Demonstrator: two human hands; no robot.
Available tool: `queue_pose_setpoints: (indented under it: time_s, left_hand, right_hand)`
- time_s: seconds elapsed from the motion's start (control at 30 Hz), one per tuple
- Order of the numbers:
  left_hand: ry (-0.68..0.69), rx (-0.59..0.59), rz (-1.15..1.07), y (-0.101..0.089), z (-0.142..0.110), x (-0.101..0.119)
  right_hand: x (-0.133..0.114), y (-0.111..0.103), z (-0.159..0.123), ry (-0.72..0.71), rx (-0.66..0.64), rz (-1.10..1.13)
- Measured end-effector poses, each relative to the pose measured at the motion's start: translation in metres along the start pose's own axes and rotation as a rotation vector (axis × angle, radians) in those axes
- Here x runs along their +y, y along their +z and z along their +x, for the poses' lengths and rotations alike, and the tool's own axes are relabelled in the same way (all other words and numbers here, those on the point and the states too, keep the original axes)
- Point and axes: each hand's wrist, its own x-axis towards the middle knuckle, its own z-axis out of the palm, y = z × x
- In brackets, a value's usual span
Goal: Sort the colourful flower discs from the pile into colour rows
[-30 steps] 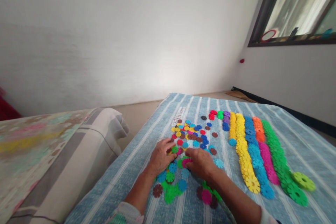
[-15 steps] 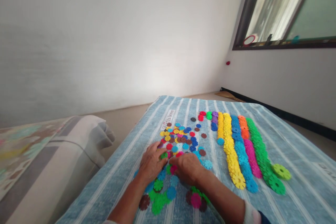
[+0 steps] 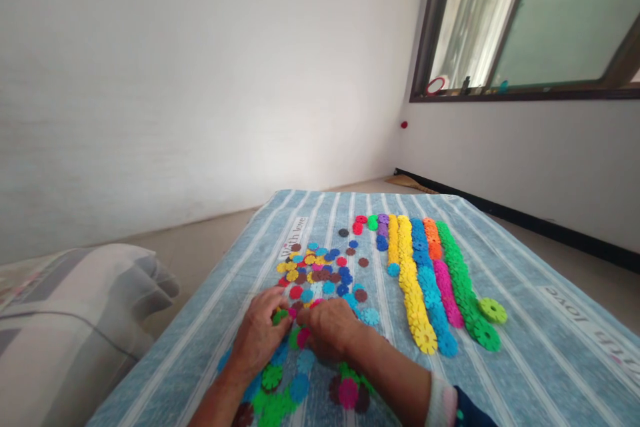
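My left hand [image 3: 260, 330] is over a loose spread of small notched plastic discs, its thumb and fingers closed around a green disc [image 3: 280, 315]. Close beside it, my right hand [image 3: 333, 328] has curled fingers pointing down into the same spread; what they pinch is hidden. Below the hands are green discs [image 3: 273, 377], blue discs [image 3: 299, 387] and a pink disc [image 3: 349, 393] on brown ones. Beyond the fingers lie mixed yellow, brown, red and blue discs [image 3: 343, 289].
To the right, overlapping discs form long rows: a yellow row [image 3: 413, 293], a blue row [image 3: 430, 280], a pink row [image 3: 447, 293] and a green row [image 3: 460, 280]. A lime disc [image 3: 493, 310] lies beside the green row. A cloth-covered object [image 3: 100, 307] stands at left.
The view has turned to the right, so the bed-like striped surface and discs sit further left. Both hands stay close together over the same discs.
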Motion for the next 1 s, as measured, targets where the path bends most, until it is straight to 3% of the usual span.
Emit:
queue_pose_setpoints:
  time_s: [0.33,0.7,1.0]
  left_hand:
    - [-0.011,0.066,-0.115,-0.008,0.0,0.014]
    - [-0.22,0.014,-0.3,-0.008,-0.009,0.03]
    - [-0.505,0.083,-0.636,-0.012,-0.009,0.03]
  right_hand:
    - [0.001,-0.008,0.0,0.006,0.015,0.035]
    - [0.003,0.004,-0.004,0.046,0.008,0.165]
    - [0.004,0.005,-0.003,0.07,-0.023,0.173]
